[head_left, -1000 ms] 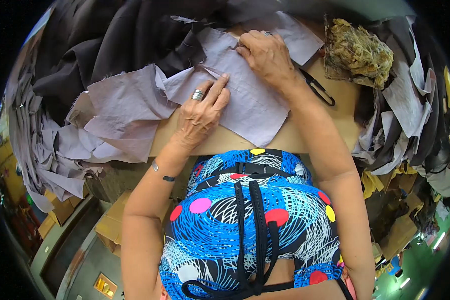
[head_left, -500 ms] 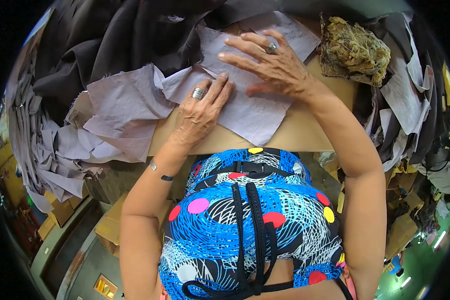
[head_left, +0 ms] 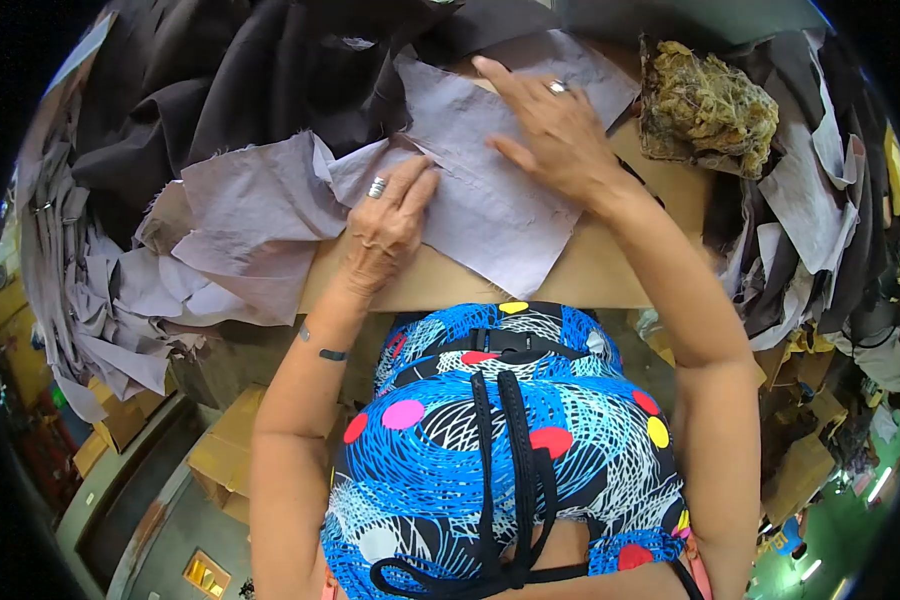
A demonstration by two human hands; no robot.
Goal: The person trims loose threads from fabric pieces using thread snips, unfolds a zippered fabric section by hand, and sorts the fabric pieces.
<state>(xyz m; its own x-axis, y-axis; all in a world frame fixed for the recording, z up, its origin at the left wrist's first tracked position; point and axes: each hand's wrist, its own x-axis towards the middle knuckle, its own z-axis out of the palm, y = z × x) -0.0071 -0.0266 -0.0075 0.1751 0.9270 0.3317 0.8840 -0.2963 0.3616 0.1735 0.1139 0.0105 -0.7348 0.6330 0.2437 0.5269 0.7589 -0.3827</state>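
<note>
Your left hand touches the cloth, grip unclear. Your right hand spreads its fingers over it. One corner points at the bench's front edge.

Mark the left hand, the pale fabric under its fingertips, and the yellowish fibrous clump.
Left hand (head_left: 386,226): head view, back of the hand.
Pale fabric (head_left: 500,215): head view, its lower middle.
Yellowish fibrous clump (head_left: 712,112): head view, middle of its mass.

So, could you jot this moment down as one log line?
left hand: resting on pale lilac cloth piece | right hand: open over same cloth, contact unclear | nearby: matted yellowish fibre clump, draped dark-brown fabric
</note>
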